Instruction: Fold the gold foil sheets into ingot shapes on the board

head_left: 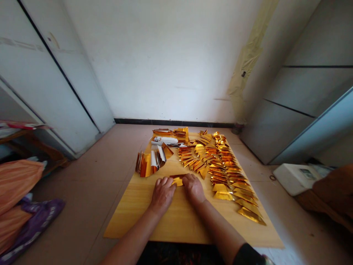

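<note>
Between my two hands, low over the wooden table, is a sheet of gold foil paper (178,182), partly hidden by my fingers. My left hand (163,191) grips its left side with the fingers curled. My right hand (193,187) pinches the right side, fingers bent over the edge. To the right lie rows of folded gold paper pieces (223,192), stacked overlapping. Ahead on the left stands a bundle of curved gold and white sheets (147,163).
The wooden table (129,209) stands before a white wall. Farther back on it lie a white packet (168,140) and more gold sheets (181,135). A white box (292,178) is on the right, an orange bag (19,184) on the left.
</note>
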Demonstrator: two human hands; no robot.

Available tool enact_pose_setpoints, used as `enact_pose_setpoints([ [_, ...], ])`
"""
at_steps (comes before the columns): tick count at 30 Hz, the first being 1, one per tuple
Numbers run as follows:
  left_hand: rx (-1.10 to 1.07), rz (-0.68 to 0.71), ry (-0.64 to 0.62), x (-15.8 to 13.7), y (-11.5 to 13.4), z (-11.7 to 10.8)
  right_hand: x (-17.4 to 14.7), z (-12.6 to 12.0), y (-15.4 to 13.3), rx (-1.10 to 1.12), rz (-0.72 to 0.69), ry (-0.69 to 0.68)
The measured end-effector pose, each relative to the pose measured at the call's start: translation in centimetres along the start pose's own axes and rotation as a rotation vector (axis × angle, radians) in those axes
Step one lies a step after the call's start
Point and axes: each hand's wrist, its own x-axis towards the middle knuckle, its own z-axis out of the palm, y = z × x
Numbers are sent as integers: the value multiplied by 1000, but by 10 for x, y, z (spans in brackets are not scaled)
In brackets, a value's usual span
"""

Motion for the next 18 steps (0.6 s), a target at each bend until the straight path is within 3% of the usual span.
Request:
enact_pose_setpoints([
  [6,-47,51,-71,-8,-8,2,8,-4,-1,55,126,-54],
  [11,-82,17,-91,-10,-10,-1,8,-7,-12,80,292,-50],
  [18,-77,-15,-107,-10,-6,-2,9,-8,-22,90,404,-50],
])
